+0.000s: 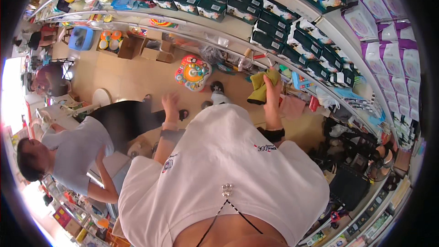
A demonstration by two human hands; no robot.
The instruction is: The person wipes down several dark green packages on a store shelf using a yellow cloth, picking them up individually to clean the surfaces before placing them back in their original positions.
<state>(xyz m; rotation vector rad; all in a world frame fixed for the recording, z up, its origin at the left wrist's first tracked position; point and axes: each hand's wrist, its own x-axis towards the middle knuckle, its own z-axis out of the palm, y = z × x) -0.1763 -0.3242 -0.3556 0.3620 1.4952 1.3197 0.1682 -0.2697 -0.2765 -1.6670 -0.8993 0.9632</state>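
Note:
My right hand point(273, 92) is closed on an olive-green cloth point(259, 92), which hangs in folds from the fingers beside the shelf edge. The cloth covers part of the fingers. On the other side of my body, my left hand point(170, 106) is held out over the tan floor, slightly smeared by motion. Its fingers look stretched out and nothing shows in them. Beyond it on the floor stands a round, colourful toy activity table point(193, 72), apart from both hands.
Long shelves hold dark green boxes point(211, 10) and purple-and-white packs point(392, 55). Cardboard boxes point(157, 53) and a blue tub point(81, 38) stand on the floor. A person in a grey shirt point(82, 151) is close on my left. A black bag-like pile point(350, 185) lies at right.

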